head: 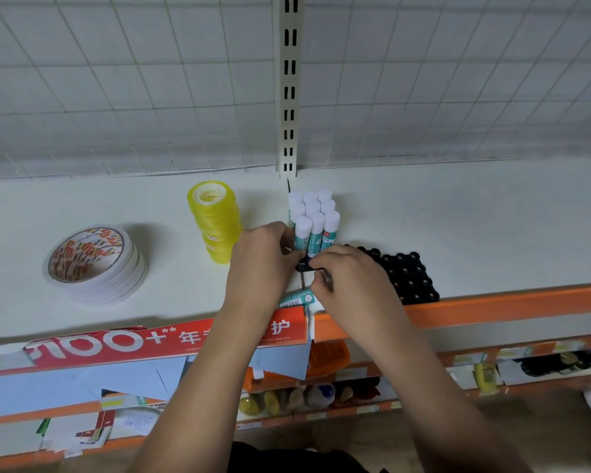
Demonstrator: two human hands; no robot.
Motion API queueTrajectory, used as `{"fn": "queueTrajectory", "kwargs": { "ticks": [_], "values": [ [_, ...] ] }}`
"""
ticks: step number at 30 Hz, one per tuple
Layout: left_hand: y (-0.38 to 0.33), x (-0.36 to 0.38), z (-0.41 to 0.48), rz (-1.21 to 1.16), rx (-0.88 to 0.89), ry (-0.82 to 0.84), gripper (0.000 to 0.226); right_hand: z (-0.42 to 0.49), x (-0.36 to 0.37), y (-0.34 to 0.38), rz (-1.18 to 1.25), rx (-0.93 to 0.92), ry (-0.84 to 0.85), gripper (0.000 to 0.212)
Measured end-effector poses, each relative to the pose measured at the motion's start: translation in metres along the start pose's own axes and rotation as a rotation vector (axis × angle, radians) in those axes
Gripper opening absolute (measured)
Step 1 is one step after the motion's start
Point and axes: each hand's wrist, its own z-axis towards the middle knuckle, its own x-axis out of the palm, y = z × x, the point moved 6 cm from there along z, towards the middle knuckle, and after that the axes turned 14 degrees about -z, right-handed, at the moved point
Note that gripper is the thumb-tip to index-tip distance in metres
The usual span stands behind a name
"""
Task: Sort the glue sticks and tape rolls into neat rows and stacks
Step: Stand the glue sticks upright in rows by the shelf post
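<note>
The person is standing before a white shelf (458, 216) with an orange front edge. A group of white-capped glue sticks (316, 208) is standing upright in tight rows near the slotted post (289, 80), at the left end of a black holder tray (408, 278). The left hand (263, 264) is curling its fingers around the lower part of the front glue stick (303, 233) of this group. The right hand (350, 278) is resting just beside it at the tray's near corner with bent fingers, but I cannot tell if it is gripping anything. One more loose glue stick (296, 298) is lying flat at the shelf edge, between the two hands. To the left, a stack of yellow tape rolls (214, 220) is standing, and further left a stack of white tape rolls (94, 264) is leaning a little.
</note>
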Motion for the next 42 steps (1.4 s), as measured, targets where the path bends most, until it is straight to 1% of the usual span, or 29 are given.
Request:
{"fn": "queueTrajectory", "kwargs": {
  "ticks": [8, 11, 13, 14, 16, 18, 20, 24, 28, 31, 36, 38, 42],
  "values": [
    [0.001, 0.000, -0.003, 0.011, -0.052, 0.000, 0.013, 0.002, -0.003, 0.000, 0.007, -0.010, 0.036, 0.030],
    [-0.001, -0.006, -0.010, 0.051, -0.033, 0.012, 0.022, 0.001, -0.007, -0.006, 0.083, -0.011, 0.083, 0.031],
    [-0.008, -0.014, -0.016, 0.066, 0.020, 0.026, 0.025, 0.000, -0.010, -0.011, 0.147, -0.015, 0.100, 0.030],
    [-0.013, -0.017, -0.020, 0.075, 0.058, 0.060, 0.023, -0.001, -0.013, -0.013, 0.170, -0.016, 0.097, 0.030],
    [-0.023, -0.016, -0.028, 0.111, 0.099, 0.191, 0.019, -0.005, -0.016, -0.016, 0.196, -0.012, 0.078, 0.030],
    [-0.028, -0.012, -0.036, 0.161, 0.072, 0.301, 0.023, -0.009, -0.017, -0.018, 0.197, -0.008, 0.070, 0.030],
    [-0.028, -0.008, -0.039, 0.217, 0.025, 0.347, 0.026, -0.013, -0.016, -0.021, 0.190, -0.007, 0.078, 0.030],
    [-0.026, 0.000, -0.041, 0.263, -0.020, 0.413, 0.020, -0.019, -0.012, -0.026, 0.176, 0.002, 0.094, 0.030],
    [-0.029, 0.000, -0.041, 0.260, 0.027, 0.377, 0.019, -0.022, -0.007, -0.028, 0.244, 0.020, 0.109, 0.023],
    [-0.034, 0.000, -0.039, 0.195, 0.076, 0.340, 0.018, -0.021, -0.006, -0.031, 0.375, 0.107, 0.110, 0.025],
    [-0.040, -0.001, -0.035, 0.073, 0.126, 0.297, 0.011, -0.016, -0.014, -0.037, 0.554, 0.220, 0.062, 0.014],
    [-0.042, -0.002, -0.032, 0.055, 0.160, 0.265, 0.010, -0.012, -0.023, -0.038, 0.603, 0.246, 0.008, 0.014],
    [-0.043, -0.003, -0.028, 0.127, 0.233, 0.213, 0.012, -0.003, -0.044, -0.041, 0.573, 0.246, -0.145, 0.012]
  ]
}}
